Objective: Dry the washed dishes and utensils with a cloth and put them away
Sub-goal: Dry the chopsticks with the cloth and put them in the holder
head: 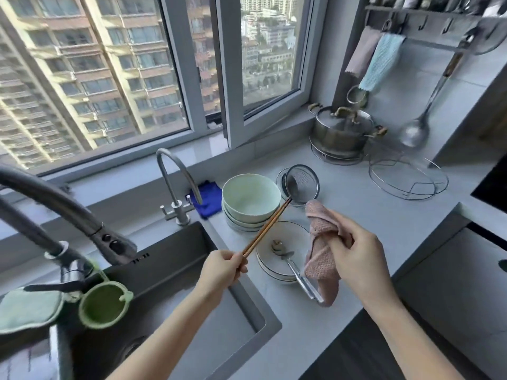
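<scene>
**Two brown wooden chopsticks [267, 226] held above the grey table [384, 215], right of the dark sink [197, 242].**
The pair is pinched at its near ends by the curled fingers [238, 266] of the left hand [220, 267], and its tips reach over one stack of pale green bowls [251, 198], in which about three rims can be counted. One pink waffle-textured cloth [321, 261] is gripped by the right hand [356, 256]. One metal spoon [290, 263] lies in the white dark-rimmed plates [290, 237], beside one round mesh strainer [301, 183].
</scene>
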A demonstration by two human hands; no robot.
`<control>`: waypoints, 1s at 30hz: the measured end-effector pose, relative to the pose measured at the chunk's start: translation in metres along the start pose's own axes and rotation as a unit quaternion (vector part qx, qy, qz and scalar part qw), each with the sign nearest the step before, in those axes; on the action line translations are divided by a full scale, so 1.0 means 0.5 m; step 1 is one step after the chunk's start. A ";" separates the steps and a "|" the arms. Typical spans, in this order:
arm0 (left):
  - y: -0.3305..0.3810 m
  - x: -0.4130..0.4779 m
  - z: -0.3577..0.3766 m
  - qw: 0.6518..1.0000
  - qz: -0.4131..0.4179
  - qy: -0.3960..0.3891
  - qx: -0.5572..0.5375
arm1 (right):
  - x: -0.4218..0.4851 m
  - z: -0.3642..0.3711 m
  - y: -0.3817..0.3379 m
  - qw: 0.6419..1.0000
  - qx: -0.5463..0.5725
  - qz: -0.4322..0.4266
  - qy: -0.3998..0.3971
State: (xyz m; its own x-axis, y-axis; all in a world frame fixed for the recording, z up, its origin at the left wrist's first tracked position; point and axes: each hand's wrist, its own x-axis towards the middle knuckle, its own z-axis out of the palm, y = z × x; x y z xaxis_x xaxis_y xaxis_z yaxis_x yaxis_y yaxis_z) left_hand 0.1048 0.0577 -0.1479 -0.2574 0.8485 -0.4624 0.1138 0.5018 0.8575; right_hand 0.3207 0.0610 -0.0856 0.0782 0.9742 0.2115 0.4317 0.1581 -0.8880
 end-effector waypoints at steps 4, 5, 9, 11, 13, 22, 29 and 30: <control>0.034 -0.077 -0.081 0.996 0.043 -0.039 -0.071 | -0.047 0.127 -0.050 0.993 0.103 0.020 -0.045; 0.037 -0.095 -0.097 0.996 0.069 -0.032 -0.051 | -0.063 0.169 -0.063 0.988 0.132 0.040 -0.070; 0.024 -0.147 -0.165 0.983 0.165 0.021 0.078 | -0.113 0.301 -0.111 0.975 0.203 0.073 -0.060; 0.013 -0.163 -0.206 0.979 0.175 0.028 0.104 | -0.126 0.336 -0.134 0.968 0.232 0.081 -0.053; 0.006 -0.173 -0.242 0.977 0.174 0.028 0.121 | -0.129 0.361 -0.156 0.956 0.274 0.091 -0.051; -0.009 -0.227 -0.372 0.991 0.126 0.007 0.045 | -0.087 0.412 -0.212 0.894 0.416 0.167 0.016; -0.057 -0.266 -0.458 0.981 0.138 0.132 -0.031 | -0.046 0.349 -0.218 0.902 0.387 0.164 0.098; -0.058 -0.265 -0.459 0.978 0.142 0.146 -0.054 | -0.069 0.354 -0.221 0.902 0.398 0.153 0.063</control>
State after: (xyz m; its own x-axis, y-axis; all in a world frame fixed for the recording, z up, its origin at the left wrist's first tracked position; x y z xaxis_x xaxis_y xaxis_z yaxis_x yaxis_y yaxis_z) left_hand -0.0847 -0.1081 -0.0597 -0.4953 0.8586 -0.1319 0.1230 0.2196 0.9678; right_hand 0.1112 0.0386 -0.0670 0.2065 0.9740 -0.0929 -0.4062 -0.0011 -0.9138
